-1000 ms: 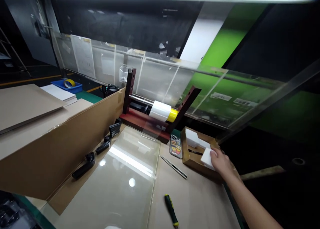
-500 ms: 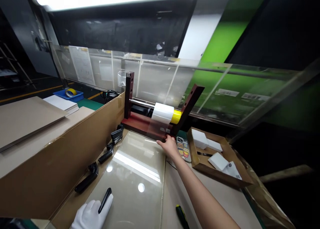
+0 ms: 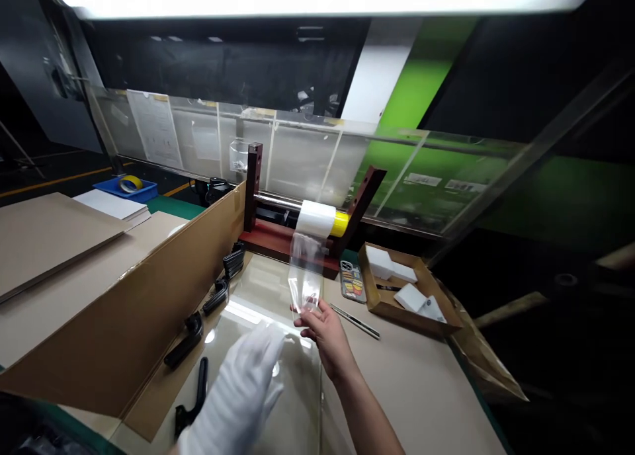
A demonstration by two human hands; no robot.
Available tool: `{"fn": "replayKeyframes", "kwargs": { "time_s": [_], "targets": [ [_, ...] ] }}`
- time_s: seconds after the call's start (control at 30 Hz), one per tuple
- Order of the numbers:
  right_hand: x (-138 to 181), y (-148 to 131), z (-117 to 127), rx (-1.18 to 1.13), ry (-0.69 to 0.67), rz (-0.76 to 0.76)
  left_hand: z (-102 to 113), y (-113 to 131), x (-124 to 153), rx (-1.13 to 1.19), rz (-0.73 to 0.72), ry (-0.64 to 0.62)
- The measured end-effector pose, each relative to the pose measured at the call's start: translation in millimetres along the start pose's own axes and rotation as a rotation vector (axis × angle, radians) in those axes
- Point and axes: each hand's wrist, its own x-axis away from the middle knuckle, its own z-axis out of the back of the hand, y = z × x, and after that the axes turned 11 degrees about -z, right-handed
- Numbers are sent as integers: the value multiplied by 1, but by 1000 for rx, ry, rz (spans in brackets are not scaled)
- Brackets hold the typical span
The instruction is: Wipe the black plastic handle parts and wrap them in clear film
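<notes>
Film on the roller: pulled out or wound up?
Pulled out: a clear strip hangs from the white film roll to the bare right hand pinching its end.

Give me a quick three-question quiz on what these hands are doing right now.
1. True or false: the left hand is bare.
2. What does the right hand pinch? A) steel tweezers B) clear film C) a phone case
3. Fill in the blank: the white roll ends in a ____ core.

Key: 1 false; 2 B; 3 yellow.
</notes>
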Motion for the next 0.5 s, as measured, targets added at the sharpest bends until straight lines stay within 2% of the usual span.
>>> {"fn": "replayKeyframes", "kwargs": {
  "time_s": [0.1, 0.17, 0.23, 0.33, 0.5],
  "targets": [
    [14, -3, 2, 50, 77, -7, 4, -6, -71, 232, -172, -76],
    [20, -8, 8, 98, 126, -4, 0, -21, -102, 377, -279, -127],
    [25, -12, 15, 136, 161, 0, -6, -39, -122, 474, -338, -174],
    [28, -15, 27, 172, 172, 4, -11, -59, -142, 458, -463, -238],
    [23, -11, 40, 182, 174, -11, 1, -58, -171, 351, -683, -275]
  ]
}}
